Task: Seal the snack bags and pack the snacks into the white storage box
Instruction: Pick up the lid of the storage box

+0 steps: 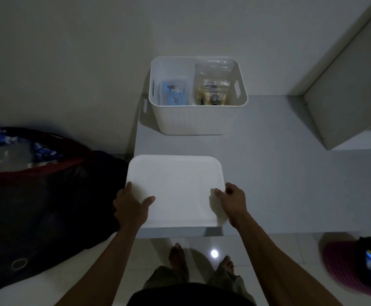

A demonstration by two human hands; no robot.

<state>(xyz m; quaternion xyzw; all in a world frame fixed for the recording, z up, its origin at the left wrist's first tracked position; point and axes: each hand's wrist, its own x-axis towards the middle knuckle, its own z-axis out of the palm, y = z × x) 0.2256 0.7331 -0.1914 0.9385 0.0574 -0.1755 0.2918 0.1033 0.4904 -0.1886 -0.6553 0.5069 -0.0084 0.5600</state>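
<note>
The white storage box [193,120] stands open at the back of the grey counter, against the wall. Inside it lie a blue snack bag [173,93] on the left and clear snack bags [213,89] with dark and yellow contents on the right. A flat white lid [175,184] lies at the counter's front edge. My left hand [131,204] grips the lid's left edge, thumb on top. My right hand [232,200] grips its right edge, thumb on top as well.
A dark bag [47,195] with blue patterned cloth bulges left of the counter. An open white cabinet door [346,85] juts in at the upper right. A reddish object [357,268] sits on the tiled floor at lower right, near my feet.
</note>
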